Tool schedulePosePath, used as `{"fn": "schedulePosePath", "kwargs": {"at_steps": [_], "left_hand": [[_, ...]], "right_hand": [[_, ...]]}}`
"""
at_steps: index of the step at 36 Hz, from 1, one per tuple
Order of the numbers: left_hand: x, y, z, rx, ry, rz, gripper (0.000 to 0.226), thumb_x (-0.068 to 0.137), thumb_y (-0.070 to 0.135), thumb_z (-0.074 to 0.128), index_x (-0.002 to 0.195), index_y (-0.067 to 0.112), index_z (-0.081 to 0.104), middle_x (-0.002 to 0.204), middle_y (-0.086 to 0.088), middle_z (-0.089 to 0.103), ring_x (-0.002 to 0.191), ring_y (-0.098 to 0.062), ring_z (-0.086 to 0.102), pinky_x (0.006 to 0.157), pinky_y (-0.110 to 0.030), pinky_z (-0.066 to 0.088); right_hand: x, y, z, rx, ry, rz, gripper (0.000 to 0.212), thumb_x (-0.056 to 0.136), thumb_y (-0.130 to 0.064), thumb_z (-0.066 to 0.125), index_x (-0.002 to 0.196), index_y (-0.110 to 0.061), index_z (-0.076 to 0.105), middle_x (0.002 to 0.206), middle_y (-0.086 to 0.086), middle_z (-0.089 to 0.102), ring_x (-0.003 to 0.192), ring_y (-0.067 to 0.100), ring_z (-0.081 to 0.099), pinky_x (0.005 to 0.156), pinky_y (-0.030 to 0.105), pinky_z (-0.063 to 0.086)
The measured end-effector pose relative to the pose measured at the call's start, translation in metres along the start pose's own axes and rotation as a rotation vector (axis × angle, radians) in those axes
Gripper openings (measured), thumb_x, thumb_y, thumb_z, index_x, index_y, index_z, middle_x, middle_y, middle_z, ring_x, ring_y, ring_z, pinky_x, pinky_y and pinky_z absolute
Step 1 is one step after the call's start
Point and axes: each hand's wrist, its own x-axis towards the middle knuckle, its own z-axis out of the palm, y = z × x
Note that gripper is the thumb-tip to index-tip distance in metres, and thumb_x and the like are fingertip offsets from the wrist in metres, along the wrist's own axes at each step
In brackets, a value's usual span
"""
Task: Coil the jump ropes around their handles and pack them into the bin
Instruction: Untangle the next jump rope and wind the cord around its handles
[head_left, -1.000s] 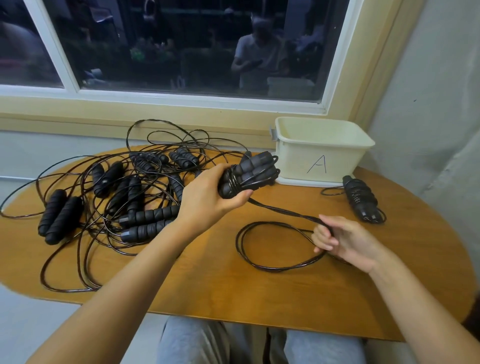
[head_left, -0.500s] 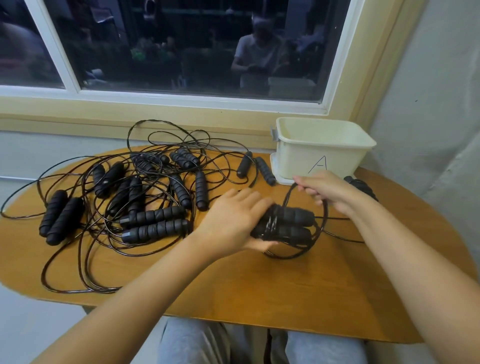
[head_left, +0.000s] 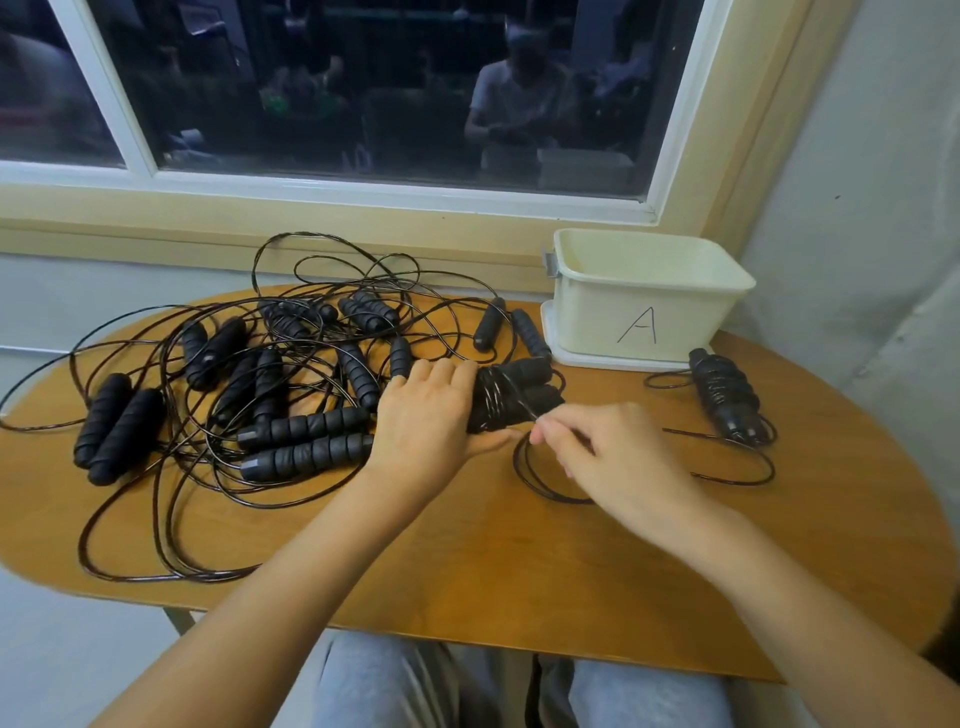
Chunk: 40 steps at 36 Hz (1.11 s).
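1. Both forearms cross the near edge of the oval wooden table (head_left: 467, 571).
2. The right hand (head_left: 608, 457) pinches a thin black cord (head_left: 519, 467) beside the bundle.
3. The left hand (head_left: 426, 426) grips the paired black foam handles (head_left: 514, 397), partly wrapped, at mid-table.
4. A cream plastic bin (head_left: 644, 312) stands at the far right edge, and tangled black jump ropes (head_left: 260, 395) spread to the left.

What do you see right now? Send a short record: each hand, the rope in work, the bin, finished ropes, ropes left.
left hand: grips the pair of handles, partly wrapped in cord
right hand: fingers pinch the loose cord close to the handles
bin: marked A, far right of the table; nothing shows inside
wound rope: on the table beside the bin, not in it
loose ropes: tangled pile on the left
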Motion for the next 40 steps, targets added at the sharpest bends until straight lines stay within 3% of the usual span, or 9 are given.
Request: {"fn": "schedulePosePath", "kwargs": {"at_steps": [5, 16, 18, 24, 27, 32, 35, 37, 40], "left_hand": [[-0.002, -0.001, -0.008, -0.199, -0.054, -0.097, 0.098, 0.062, 0.093, 0.031, 0.11, 0.014, 0.064, 0.091, -0.001, 0.065, 0.086, -0.024, 0.062, 0.061, -0.034, 0.047], [-0.005, 0.008, -0.029, -0.576, -0.141, -0.178, 0.093, 0.052, 0.087, 0.049, 0.119, 0.024, 0.061, 0.088, 0.026, 0.052, 0.087, 0.001, 0.049, 0.062, -0.012, 0.033], [-0.004, 0.01, -0.03, -0.617, -0.159, -0.188, 0.093, 0.052, 0.086, 0.05, 0.121, 0.025, 0.061, 0.084, 0.027, 0.052, 0.084, 0.003, 0.05, 0.063, -0.009, 0.033], [-0.008, 0.009, -0.026, -0.667, -0.216, -0.201, 0.092, 0.055, 0.094, 0.048, 0.119, 0.03, 0.061, 0.09, 0.019, 0.065, 0.086, -0.002, 0.06, 0.071, -0.025, 0.05], [-0.007, 0.007, -0.026, -0.673, -0.244, -0.201, 0.091, 0.055, 0.092, 0.047, 0.117, 0.028, 0.062, 0.088, 0.019, 0.065, 0.084, -0.001, 0.06, 0.07, -0.024, 0.05], [0.001, 0.001, -0.034, -0.635, -0.452, -0.145, 0.081, 0.059, 0.082, 0.051, 0.105, 0.016, 0.068, 0.08, 0.001, 0.068, 0.074, -0.012, 0.064, 0.065, -0.032, 0.053], [0.009, -0.002, -0.035, -0.65, -0.623, -0.088, 0.085, 0.065, 0.088, 0.051, 0.093, 0.011, 0.072, 0.074, -0.009, 0.065, 0.067, -0.02, 0.062, 0.062, -0.034, 0.049], [0.014, -0.005, -0.041, -0.795, -0.73, -0.16, 0.091, 0.068, 0.091, 0.046, 0.094, 0.007, 0.072, 0.069, -0.007, 0.064, 0.061, -0.016, 0.059, 0.059, -0.027, 0.047], [0.022, -0.015, -0.05, -1.088, -0.797, -0.422, 0.084, 0.074, 0.082, 0.032, 0.109, 0.014, 0.066, 0.089, -0.008, 0.073, 0.078, -0.018, 0.072, 0.075, -0.028, 0.058]], "right_hand": [[-0.013, 0.008, 0.012, -0.171, 0.025, -0.071, 0.029, 0.103, -0.036, 0.042, 0.104, -0.029, 0.07, 0.069, -0.017, 0.058, 0.068, 0.009, 0.059, 0.062, 0.034, 0.049], [-0.009, 0.023, 0.036, 0.27, 0.099, 0.076, 0.018, 0.094, -0.018, 0.064, 0.084, -0.027, 0.075, 0.071, -0.02, 0.068, 0.075, -0.001, 0.064, 0.069, 0.014, 0.046], [-0.004, 0.023, 0.039, 0.339, 0.145, 0.113, 0.012, 0.091, -0.019, 0.068, 0.085, -0.023, 0.078, 0.072, -0.011, 0.071, 0.074, 0.009, 0.065, 0.067, 0.028, 0.049], [0.004, 0.02, 0.042, 0.482, 0.233, 0.241, 0.02, 0.08, -0.018, 0.079, 0.08, -0.037, 0.074, 0.076, -0.022, 0.071, 0.084, -0.002, 0.068, 0.076, 0.016, 0.05], [0.009, 0.023, 0.045, 0.469, 0.313, 0.358, 0.046, 0.07, -0.027, 0.086, 0.112, -0.019, 0.071, 0.11, -0.004, 0.072, 0.107, 0.012, 0.065, 0.09, 0.026, 0.051], [0.015, 0.029, 0.03, 0.015, 0.324, 0.046, 0.113, 0.06, -0.041, 0.09, 0.153, -0.029, 0.027, 0.16, -0.01, 0.025, 0.149, 0.007, 0.009, 0.12, 0.036, 0.009], [0.019, 0.036, 0.018, -0.167, 0.087, -0.25, 0.099, 0.07, -0.048, 0.081, 0.151, -0.039, 0.025, 0.149, -0.019, 0.034, 0.137, -0.021, 0.005, 0.117, 0.039, -0.024], [0.021, 0.035, 0.012, -0.116, 0.011, -0.292, 0.078, 0.075, -0.046, 0.078, 0.144, -0.042, 0.041, 0.136, -0.024, 0.051, 0.124, -0.028, 0.019, 0.114, 0.027, -0.027], [0.02, 0.033, 0.007, 0.09, -0.009, -0.195, 0.054, 0.081, -0.035, 0.077, 0.128, -0.045, 0.053, 0.12, -0.026, 0.056, 0.107, -0.043, 0.009, 0.105, 0.007, -0.023]]}}
